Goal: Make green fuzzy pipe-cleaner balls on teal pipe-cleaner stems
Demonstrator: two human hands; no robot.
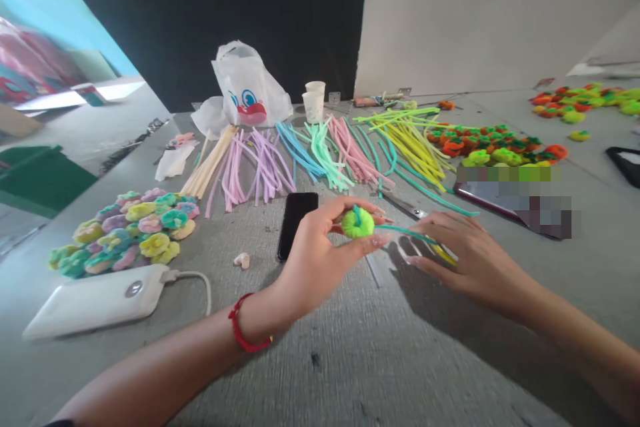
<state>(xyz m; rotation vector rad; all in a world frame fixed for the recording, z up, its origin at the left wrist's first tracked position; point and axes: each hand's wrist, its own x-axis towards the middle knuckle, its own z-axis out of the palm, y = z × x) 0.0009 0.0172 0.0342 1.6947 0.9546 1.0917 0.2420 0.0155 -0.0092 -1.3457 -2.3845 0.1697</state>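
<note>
My left hand (320, 247) pinches a fluffy lime-green pipe-cleaner ball (357, 221) between thumb and fingers, and a red cord bracelet (245, 323) circles that wrist. A teal pipe cleaner (405, 234) runs from the ball to the right, passing between the fingers and thumb of my right hand (470, 260). Under those fingertips lies a yellow pipe-cleaner piece (445, 255). Small scissors (405, 207) rest just beyond the hands, partly hidden by the strands.
On the grey table (380, 347) lie a black phone (297, 225), a white power bank (95, 300), pastel pipe-cleaner flowers (125, 233), sorted pipe-cleaner strands (310, 160), orange-green pipe-cleaner fruits (495, 147), a plastic bag (247, 87) and paper cups (314, 101).
</note>
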